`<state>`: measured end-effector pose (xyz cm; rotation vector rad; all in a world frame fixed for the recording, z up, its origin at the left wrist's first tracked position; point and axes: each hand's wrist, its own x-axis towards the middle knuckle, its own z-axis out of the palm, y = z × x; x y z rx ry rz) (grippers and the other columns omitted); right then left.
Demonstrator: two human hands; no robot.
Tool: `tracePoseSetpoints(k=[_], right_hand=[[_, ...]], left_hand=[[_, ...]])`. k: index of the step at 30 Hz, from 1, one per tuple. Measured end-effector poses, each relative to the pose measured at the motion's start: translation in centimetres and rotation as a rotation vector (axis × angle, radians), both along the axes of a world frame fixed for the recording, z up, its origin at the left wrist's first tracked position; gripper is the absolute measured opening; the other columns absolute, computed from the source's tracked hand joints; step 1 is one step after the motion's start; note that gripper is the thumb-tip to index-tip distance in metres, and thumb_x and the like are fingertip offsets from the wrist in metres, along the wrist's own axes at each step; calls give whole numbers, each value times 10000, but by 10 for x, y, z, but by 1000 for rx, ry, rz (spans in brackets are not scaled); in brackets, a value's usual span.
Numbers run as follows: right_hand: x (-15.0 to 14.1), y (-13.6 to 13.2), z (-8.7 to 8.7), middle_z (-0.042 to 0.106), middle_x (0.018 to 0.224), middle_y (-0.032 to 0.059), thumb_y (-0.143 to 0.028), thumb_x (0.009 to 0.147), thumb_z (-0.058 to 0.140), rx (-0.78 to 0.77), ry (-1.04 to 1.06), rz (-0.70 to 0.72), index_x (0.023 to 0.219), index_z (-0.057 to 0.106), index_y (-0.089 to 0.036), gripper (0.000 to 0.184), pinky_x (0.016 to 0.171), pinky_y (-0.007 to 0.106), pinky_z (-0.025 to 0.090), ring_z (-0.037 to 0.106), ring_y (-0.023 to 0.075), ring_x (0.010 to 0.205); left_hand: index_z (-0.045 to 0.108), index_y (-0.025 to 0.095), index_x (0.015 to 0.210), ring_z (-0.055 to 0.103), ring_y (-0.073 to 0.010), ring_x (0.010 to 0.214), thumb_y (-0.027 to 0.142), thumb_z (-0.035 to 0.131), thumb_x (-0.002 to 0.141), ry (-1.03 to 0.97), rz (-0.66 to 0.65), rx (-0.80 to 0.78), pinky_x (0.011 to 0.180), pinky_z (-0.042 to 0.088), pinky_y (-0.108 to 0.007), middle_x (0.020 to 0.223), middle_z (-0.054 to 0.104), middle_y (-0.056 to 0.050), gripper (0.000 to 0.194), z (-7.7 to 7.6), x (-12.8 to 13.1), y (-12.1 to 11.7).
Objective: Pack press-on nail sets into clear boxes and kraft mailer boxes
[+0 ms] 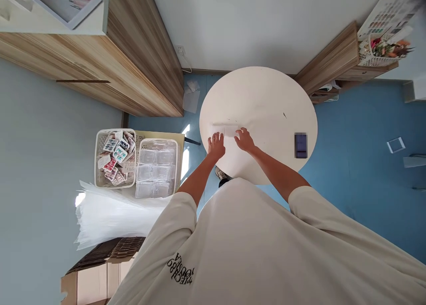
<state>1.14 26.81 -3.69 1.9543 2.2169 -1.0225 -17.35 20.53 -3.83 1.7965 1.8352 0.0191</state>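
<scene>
A flat white rectangular piece (229, 130), perhaps paper or thin card, lies on the round cream table (262, 92). A crease or seam runs across it near its middle. My left hand (217, 147) rests at its lower left edge, fingers apart and bent downward. At the right end, my right hand (245, 140) has its fingers spread, with the tips touching or very near the edge. Neither hand visibly lifts the piece. White on pale cream makes its outline faint, and its thickness cannot be made out.
A phone-like dark rectangle (301, 145) lies at the table's right. To the left stand a basket of carded press-on nails (96, 158) and a bin of clear plastic boxes (155, 170). Plastic bags (109, 216) and folded cardboard (93, 280) are nearer me. A wooden cabinet (143, 52) rises behind.
</scene>
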Motion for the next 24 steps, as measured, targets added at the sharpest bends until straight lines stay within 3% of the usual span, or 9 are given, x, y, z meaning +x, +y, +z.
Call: tracePoseSetpoints(k=[6, 11, 18, 24], right_hand=[[29, -19, 23, 395, 1655, 163, -384, 1060, 444, 20, -22, 83, 1410, 572, -216, 409, 1154, 520, 465, 471, 364, 1442], [51, -44, 41, 438, 1622, 168, -350, 1055, 451, 95, -4, 165, 1386, 603, -214, 389, 1155, 533, 459, 493, 371, 1424], [81, -98, 55, 503, 1566, 162, -331, 1049, 457, 182, 65, 313, 1347, 647, -216, 371, 1146, 528, 473, 517, 367, 1411], [69, -150, 67, 538, 1533, 162, -307, 1039, 481, 208, 152, 485, 1328, 673, -223, 357, 1148, 525, 474, 526, 356, 1407]], left_hand=[[340, 138, 1681, 238, -343, 1655, 97, 448, 905, -11, 43, 63, 1332, 209, -613, 1759, 306, -195, 785, 28, 17, -24], [367, 160, 1663, 269, -350, 1640, 105, 475, 916, 3, 130, 141, 1319, 233, -619, 1742, 339, -195, 757, 44, 44, -62], [367, 206, 1660, 273, -349, 1635, 162, 486, 954, 42, 259, 220, 1315, 252, -624, 1737, 345, -181, 717, 64, 88, -142], [325, 240, 1676, 270, -358, 1633, 202, 486, 978, 82, 371, 217, 1299, 262, -643, 1737, 353, -165, 718, 88, 91, -218]])
